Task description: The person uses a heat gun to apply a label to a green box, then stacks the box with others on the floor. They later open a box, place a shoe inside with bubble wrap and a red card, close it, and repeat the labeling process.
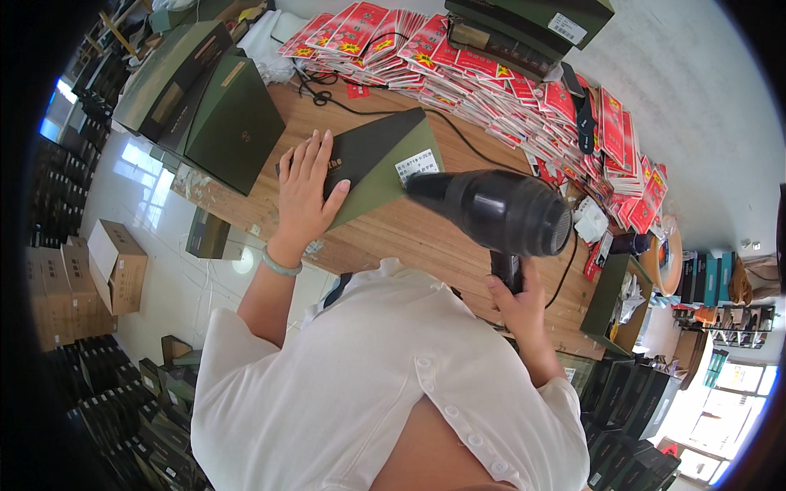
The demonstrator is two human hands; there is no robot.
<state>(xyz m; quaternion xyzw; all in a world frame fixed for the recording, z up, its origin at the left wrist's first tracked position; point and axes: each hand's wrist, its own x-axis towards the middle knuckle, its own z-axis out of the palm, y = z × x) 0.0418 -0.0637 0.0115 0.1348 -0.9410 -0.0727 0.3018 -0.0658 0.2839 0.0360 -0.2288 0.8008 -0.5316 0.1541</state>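
A black hair dryer (508, 209) is gripped by its handle in my right hand (522, 299), its nozzle pointing left. That nozzle hangs close over a white printed label (417, 166) on the end of a green and black shoe box (372, 155). My left hand (309, 182) lies on the box's dark face with the fingers stretched out. I cannot tell whether the nozzle touches the label, since it hides part of it. The dryer's cord (565, 278) runs down beside my right hand.
Green boxes (233, 123) stand at the table's left end. Heaps of red and white printed cards (491, 90) line the back, with another green box (532, 33) on them. An open green box (620, 303) stands at the right. A black cable (458, 135) crosses the wooden table (393, 237).
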